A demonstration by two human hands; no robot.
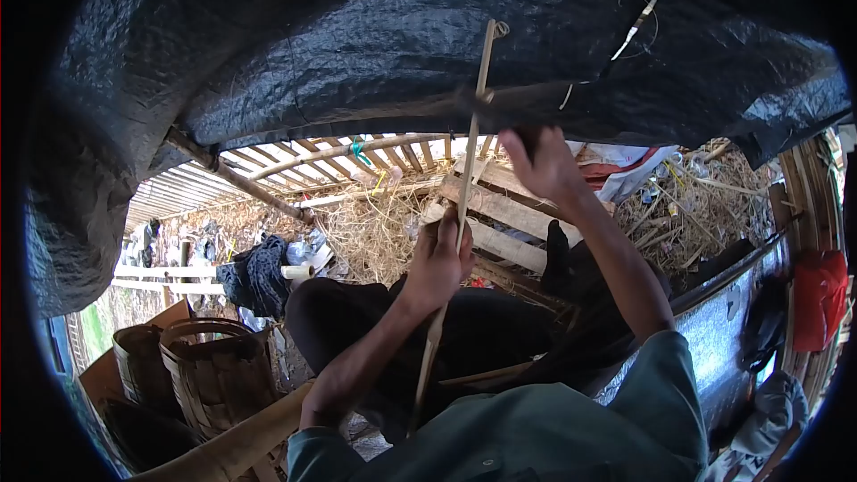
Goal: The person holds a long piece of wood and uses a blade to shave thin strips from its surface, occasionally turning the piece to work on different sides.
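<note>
A long, pale bamboo strip (473, 138) runs upright in front of my body, from my lap up past the black sheet's lower edge. My left hand (437, 259) is closed around its middle. At its upper end a thin shaving (502, 29) curls off to one side. Beside the strip, higher up, my right hand (543, 165) is closed on a dark knife (500, 112). The blade is smeared by motion and crosses the strip, though whether it touches cannot be seen. The knife's handle is mostly hidden by my fingers.
Black plastic sheeting (375, 54) hangs low ahead. Below it are a slatted wooden pallet (504, 210), heaped shavings (379, 223) and a bamboo slat fence (339, 161). Woven baskets (219, 375) and a thick bamboo pole (241, 428) lie left; a red bag (819, 299) hangs right.
</note>
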